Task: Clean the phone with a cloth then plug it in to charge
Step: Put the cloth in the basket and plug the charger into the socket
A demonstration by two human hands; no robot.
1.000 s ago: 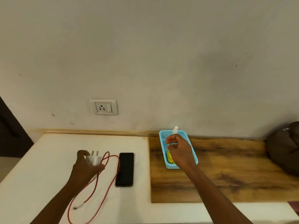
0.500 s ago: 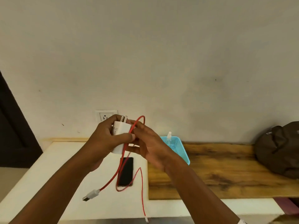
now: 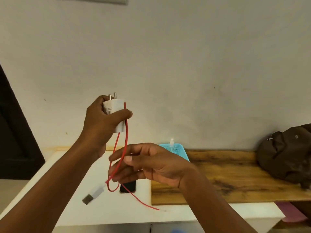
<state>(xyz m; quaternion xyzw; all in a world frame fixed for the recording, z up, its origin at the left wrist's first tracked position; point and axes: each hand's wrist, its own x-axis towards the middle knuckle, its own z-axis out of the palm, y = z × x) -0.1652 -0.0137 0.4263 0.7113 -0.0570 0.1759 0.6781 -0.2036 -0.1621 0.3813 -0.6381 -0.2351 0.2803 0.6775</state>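
Right grip [image 3: 148,163] slid down from the charger brick [image 3: 114,106] and now pinches the red cable [image 3: 126,130] at centre, probably untangling it, left grip [image 3: 101,121] clamps the brick prongs-up, phone [image 3: 127,187] sits on the white desk [image 3: 109,213] below.

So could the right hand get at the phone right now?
Probably yes: the phone lies on the table just beneath the right hand, but the red cable between its fingers would need dropping first.
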